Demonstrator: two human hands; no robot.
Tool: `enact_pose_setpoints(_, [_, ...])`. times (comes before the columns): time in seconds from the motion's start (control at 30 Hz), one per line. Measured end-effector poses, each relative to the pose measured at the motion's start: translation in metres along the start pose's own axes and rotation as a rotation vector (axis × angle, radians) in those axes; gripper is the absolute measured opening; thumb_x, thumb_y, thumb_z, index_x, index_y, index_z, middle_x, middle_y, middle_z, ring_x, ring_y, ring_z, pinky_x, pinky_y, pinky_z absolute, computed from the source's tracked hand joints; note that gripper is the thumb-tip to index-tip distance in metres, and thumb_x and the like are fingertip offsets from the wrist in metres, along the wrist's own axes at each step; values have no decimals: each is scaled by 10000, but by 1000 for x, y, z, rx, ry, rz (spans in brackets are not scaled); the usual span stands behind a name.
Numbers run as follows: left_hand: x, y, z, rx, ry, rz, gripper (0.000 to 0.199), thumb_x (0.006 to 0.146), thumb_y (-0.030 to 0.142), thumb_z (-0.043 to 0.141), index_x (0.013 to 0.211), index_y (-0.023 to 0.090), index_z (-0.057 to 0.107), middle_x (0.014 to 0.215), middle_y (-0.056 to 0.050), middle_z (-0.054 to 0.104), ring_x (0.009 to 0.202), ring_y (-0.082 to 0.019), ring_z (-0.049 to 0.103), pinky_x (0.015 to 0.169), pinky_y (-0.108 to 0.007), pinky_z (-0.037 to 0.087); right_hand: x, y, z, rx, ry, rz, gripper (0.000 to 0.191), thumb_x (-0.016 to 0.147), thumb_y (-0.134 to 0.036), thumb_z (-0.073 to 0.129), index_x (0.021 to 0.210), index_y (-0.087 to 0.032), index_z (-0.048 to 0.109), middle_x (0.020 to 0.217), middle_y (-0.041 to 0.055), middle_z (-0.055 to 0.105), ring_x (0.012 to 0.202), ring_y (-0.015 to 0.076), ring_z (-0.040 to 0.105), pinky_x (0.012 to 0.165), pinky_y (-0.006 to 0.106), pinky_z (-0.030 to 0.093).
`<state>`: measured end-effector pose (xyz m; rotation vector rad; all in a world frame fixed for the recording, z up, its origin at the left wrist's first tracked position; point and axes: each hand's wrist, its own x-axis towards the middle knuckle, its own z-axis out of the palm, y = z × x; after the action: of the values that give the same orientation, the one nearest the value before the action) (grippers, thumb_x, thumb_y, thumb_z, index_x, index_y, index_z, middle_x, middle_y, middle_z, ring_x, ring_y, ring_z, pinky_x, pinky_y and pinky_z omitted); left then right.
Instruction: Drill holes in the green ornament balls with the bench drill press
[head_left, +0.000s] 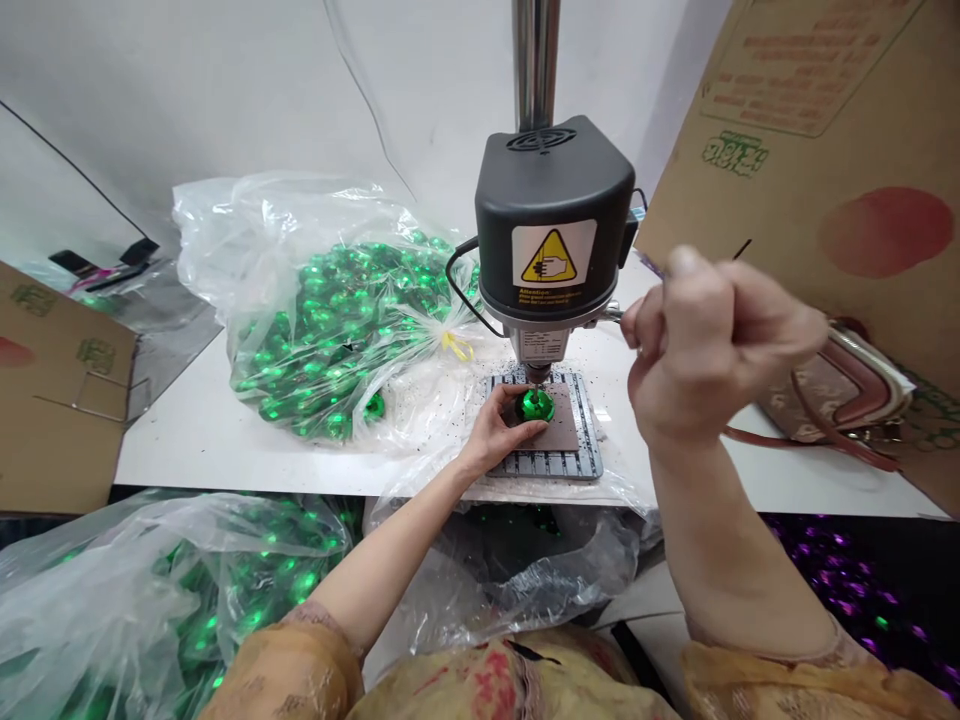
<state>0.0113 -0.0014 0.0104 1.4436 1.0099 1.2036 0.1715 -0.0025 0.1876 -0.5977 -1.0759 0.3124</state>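
Note:
At the drill press [499,210], my left hand [491,435] pinches a shiny green ball [538,406] between thumb and fingers. The ball rests on a brown board [568,425] on the slotted metal base [591,455]. Right above it is the drill chuck [537,374], whose tip seems to meet the top of the ball. My right hand [712,345] is raised in a fist to the right of the drill head, closed around the feed lever [611,312]. Most of the lever is hidden by the fingers.
A tied clear bag of green balls [337,320] lies left of the press, with a loose green ball [373,406] beside it. Another bag [247,580] sits below the table edge. Cardboard boxes [795,180] and a handbag [840,390] stand right. Dark shavings dot the tabletop.

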Motion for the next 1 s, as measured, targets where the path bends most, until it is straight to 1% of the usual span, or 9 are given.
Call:
enact_pose_setpoints(0.27, [-26, 28, -3, 360, 164, 93, 434, 747, 377, 804, 1076, 207, 578, 1056, -57, 663, 1011, -221, 640, 883, -355, 508, 35, -2, 23, 49, -25, 55, 428, 870, -218, 560, 513, -176, 327, 436, -84, 274, 384, -15, 306, 407, 189, 207])
enact_pose_setpoints(0.33, [-49, 33, -7, 495, -5, 131, 420, 747, 389, 789, 1060, 216, 568, 999, -35, 651, 918, -199, 639, 795, -321, 511, 34, -2, 22, 50, -25, 49, 431, 875, -233, 557, 521, -178, 317, 439, -87, 272, 385, -17, 309, 408, 184, 215])
enact_pose_setpoints(0.47, [-103, 33, -13, 876, -502, 372, 320, 777, 369, 757, 1020, 232, 601, 943, -44, 659, 757, -209, 625, 618, -318, 458, 33, -2, 20, 55, -20, 52, 434, 876, -255, 565, 525, -180, 322, 435, -89, 298, 379, -11, 326, 406, 199, 227])
enact_pose_setpoints(0.53, [-120, 32, -17, 969, -591, 459, 245, 796, 335, 735, 997, 246, 627, 957, -50, 670, 732, -219, 625, 593, -328, 436, 33, -2, 19, 37, -25, 56, 434, 877, -267, 563, 516, -178, 340, 431, -87, 319, 377, -6, 340, 405, 219, 232])
enact_pose_setpoints(0.6, [-121, 34, -24, 948, -565, 440, 162, 817, 304, 693, 967, 262, 649, 914, -32, 672, 724, -213, 632, 608, -324, 447, 33, -3, 18, 4, -38, 61, 438, 878, -298, 561, 505, -178, 365, 430, -82, 340, 386, -2, 364, 419, 247, 241])
enact_pose_setpoints(0.7, [-86, 38, -51, 981, -250, 260, 156, 831, 169, 567, 931, 249, 655, 813, -20, 661, 758, -202, 649, 700, -315, 498, 32, -2, 17, -10, -39, 48, 422, 874, -316, 565, 513, -194, 384, 441, -77, 358, 393, 10, 373, 427, 275, 248])
enact_pose_setpoints(0.83, [1, 36, -102, 1217, 177, -1, 340, 835, 30, 427, 1068, 144, 647, 1056, -168, 672, 1057, -326, 625, 906, -458, 485, 31, -1, 17, 0, -13, 18, 396, 864, -288, 588, 523, -220, 398, 433, -67, 365, 376, 59, 337, 406, 316, 264])
enact_pose_setpoints(0.9, [40, 32, -121, 1319, 264, -179, 428, 824, 14, 458, 1214, 107, 611, 1258, -232, 614, 1208, -383, 557, 998, -523, 439, 31, -1, 17, 2, -5, 11, 391, 860, -279, 592, 519, -219, 410, 427, -64, 371, 373, 72, 335, 400, 330, 261])
enact_pose_setpoints(1.0, [77, 24, -136, 1308, 257, -193, 461, 838, 56, 525, 1290, 121, 589, 1362, -226, 573, 1325, -396, 474, 1093, -548, 366, 31, 0, 18, 19, 7, 14, 402, 859, -263, 590, 510, -212, 396, 424, -67, 364, 365, 63, 328, 392, 316, 247])
